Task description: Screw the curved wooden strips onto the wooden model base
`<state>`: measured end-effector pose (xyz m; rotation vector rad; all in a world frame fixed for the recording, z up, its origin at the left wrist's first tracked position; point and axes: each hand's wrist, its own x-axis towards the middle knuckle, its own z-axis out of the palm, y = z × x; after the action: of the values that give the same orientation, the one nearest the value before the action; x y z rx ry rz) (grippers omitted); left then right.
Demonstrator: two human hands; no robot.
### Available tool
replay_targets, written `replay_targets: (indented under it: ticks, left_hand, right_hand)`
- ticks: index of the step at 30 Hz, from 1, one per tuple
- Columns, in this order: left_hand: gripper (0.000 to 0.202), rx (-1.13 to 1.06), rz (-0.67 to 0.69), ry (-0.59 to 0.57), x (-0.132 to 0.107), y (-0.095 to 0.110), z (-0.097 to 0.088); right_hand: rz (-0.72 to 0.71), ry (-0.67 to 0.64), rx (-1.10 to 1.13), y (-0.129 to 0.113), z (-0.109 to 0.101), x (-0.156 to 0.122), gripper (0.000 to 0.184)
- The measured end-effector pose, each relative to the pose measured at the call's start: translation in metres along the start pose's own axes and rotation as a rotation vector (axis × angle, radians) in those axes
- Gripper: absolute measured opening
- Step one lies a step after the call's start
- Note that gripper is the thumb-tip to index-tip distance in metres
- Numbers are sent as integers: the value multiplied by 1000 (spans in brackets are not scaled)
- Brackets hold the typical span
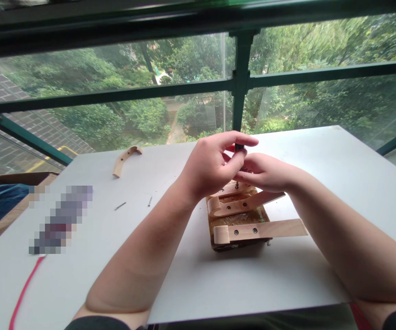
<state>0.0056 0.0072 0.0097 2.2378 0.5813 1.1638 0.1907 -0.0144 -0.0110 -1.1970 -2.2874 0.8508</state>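
Observation:
Above the block, a screwdriver point(239, 147) with a dark handle stands roughly upright. My left hand point(213, 160) is closed around its handle, thumb and fingers curled on it. My right hand point(265, 172) is closed lower down at the same tool, its fingers partly hidden. Under them a screw point(237, 185) shows at the farthest wooden strip. That strip, a middle wooden strip point(230, 206) and a near wooden strip point(270, 229) lie across a brown, tape-wrapped block point(242, 220). Dark screw heads show in the strips, each with a curled left end.
A loose curved wooden piece point(124, 161) lies at the table's far left. Two screws, a left one point(120, 206) and a right one point(150, 201), rest nearby. A pixelated object point(63, 215) with a red cord point(24, 293) is on the white table point(184, 284). A cardboard box point(15, 201) stands left.

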Motion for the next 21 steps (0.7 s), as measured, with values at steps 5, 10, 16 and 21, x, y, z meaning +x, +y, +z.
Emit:
replay_targets:
  ticks: [5,10,16,21]
  left_hand:
    - [25,11,14,18,-1,-1,2]
    - [27,80,76,28,1,-2,2]
    - [31,100,82,12,2,-5,1]
    - [33,72,75,0,2,-7,0]
  right_hand:
    - [-43,28,10,4,0,-1,41]
    - [-118,56,70,8,1,0,39]
    - [-92,60,87,10,2,1,36]
    - [-103,62,40,7,2,1,32]
